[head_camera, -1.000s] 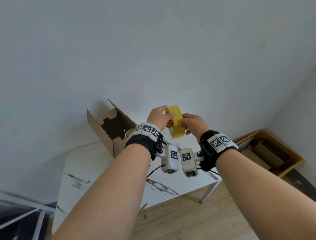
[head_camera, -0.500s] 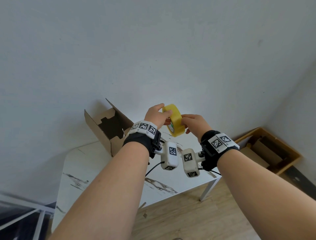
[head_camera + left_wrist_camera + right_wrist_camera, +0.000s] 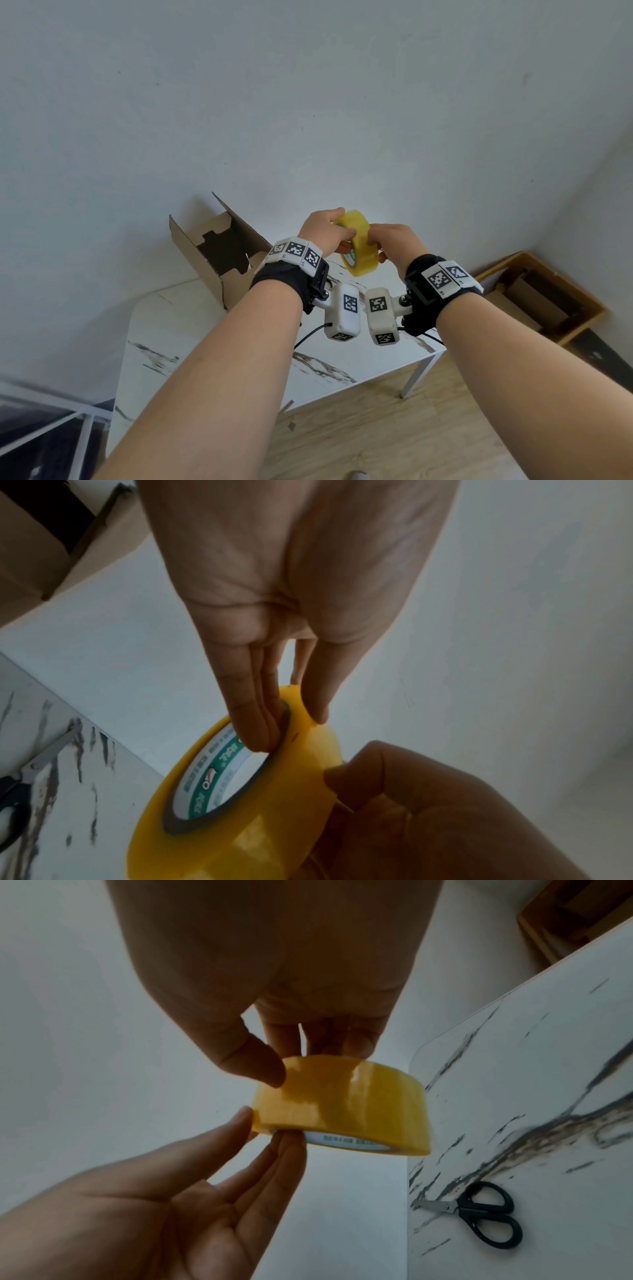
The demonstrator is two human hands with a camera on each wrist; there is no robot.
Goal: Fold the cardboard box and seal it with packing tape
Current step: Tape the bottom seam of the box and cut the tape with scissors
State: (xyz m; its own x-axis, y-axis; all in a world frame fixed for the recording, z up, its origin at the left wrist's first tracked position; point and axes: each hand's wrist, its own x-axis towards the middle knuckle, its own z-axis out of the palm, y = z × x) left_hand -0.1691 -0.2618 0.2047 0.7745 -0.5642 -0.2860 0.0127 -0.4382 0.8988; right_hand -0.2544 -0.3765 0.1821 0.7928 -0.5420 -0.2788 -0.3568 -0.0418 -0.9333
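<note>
A yellow packing tape roll (image 3: pixel 358 246) is held up in the air above the table, between both hands. My left hand (image 3: pixel 327 231) pinches the tape roll (image 3: pixel 240 791) with its fingers (image 3: pixel 255 723) inside the core and the thumb on the outer face. My right hand (image 3: pixel 387 241) pinches the roll's outer band (image 3: pixel 342 1104) between thumb (image 3: pixel 253 1064) and fingers. The brown cardboard box (image 3: pixel 219 253) stands on the table's far left with its flaps open, apart from both hands.
The white marble-pattern table (image 3: pixel 205 325) stands against a plain wall. Black-handled scissors (image 3: pixel 479 1213) lie on the table below my hands. On the wooden floor at the right stands a wooden crate (image 3: pixel 534 294) with cardboard pieces in it.
The roll has turned and tilted slightly between my hands. Both hands keep hold of it at about the same height.
</note>
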